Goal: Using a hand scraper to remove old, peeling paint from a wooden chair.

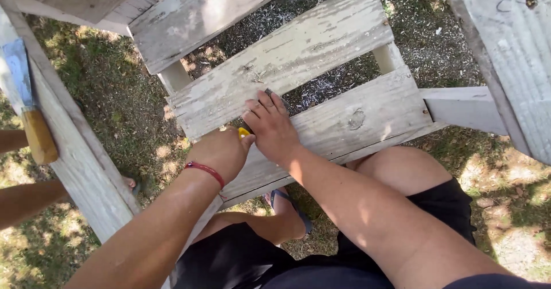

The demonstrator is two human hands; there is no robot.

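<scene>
A weathered wooden frame of white-painted slats [344, 117] lies tilted over the grass in front of me. My left hand [221, 151], with a red band at the wrist, is closed around a tool with a yellow and black handle [244, 132]. My right hand [271, 127] presses flat on top of the tool's front end, fingers spread on the slat, and a dark blade tip [270, 92] shows past the fingertips against the peeling slat [298, 53]. Most of the tool is hidden under both hands.
A scraper with a blue blade and wooden handle [28, 108] rests on a pale plank [74, 163] at the left. Another person's arms [23, 200] reach in at the left edge. More planks stand at the top and right. Paint flakes litter the grass beneath.
</scene>
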